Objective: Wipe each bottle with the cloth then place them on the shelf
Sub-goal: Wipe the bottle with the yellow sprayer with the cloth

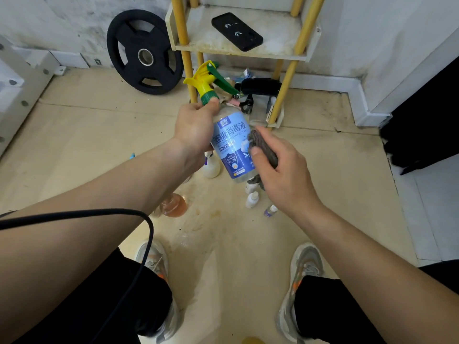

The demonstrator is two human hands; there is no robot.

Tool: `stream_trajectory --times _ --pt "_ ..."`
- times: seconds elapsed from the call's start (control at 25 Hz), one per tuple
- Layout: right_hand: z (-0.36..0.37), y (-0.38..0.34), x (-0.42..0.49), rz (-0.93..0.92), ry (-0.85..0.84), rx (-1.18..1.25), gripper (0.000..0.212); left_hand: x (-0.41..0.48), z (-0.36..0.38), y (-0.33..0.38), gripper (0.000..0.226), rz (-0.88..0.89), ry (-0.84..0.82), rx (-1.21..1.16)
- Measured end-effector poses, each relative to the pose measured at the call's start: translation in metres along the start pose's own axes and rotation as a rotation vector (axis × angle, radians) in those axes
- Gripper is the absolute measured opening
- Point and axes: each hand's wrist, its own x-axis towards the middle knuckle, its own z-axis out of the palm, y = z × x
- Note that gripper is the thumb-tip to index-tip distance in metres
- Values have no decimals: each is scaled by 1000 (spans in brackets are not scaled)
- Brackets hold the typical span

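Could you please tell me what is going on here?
A person is wiping a spray bottle. The left hand grips it just below the green and yellow trigger head, and the right hand holds a grey cloth against its side. Small bottles stand on the floor below. The shelf has a black phone lying on it.

We find a black phone point(237, 31) on the shelf point(198, 43). On the floor point(99, 135) stand small bottles point(252, 199) and a weight plate point(145, 52).

spray bottle point(232, 145): clear smooth plastic, glossy blue label
trigger head point(205, 81): yellow-green plastic, shiny
cloth point(265, 147): grey-brown fabric, coarse
shelf point(280, 31): pale board, matt, stained
weight plate point(129, 58): black, matt
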Motion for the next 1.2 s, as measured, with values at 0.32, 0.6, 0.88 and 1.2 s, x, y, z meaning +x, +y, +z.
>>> stream_trajectory --times 0.32,0.6,0.88,1.2 --pt "2 6 0 -22 0 -54 88 -5 1 3 23 -56 -115 -27" --pt "-5 3 4 43 119 320 71 -2 -10 19 24 36 -288 151" --pt "-7 -2 6 52 -7 538 70 18 -31 23 31 30 -361 105" --pt "-6 0 9 105 -99 690 73 28 -37 25 46 100 -483 14"
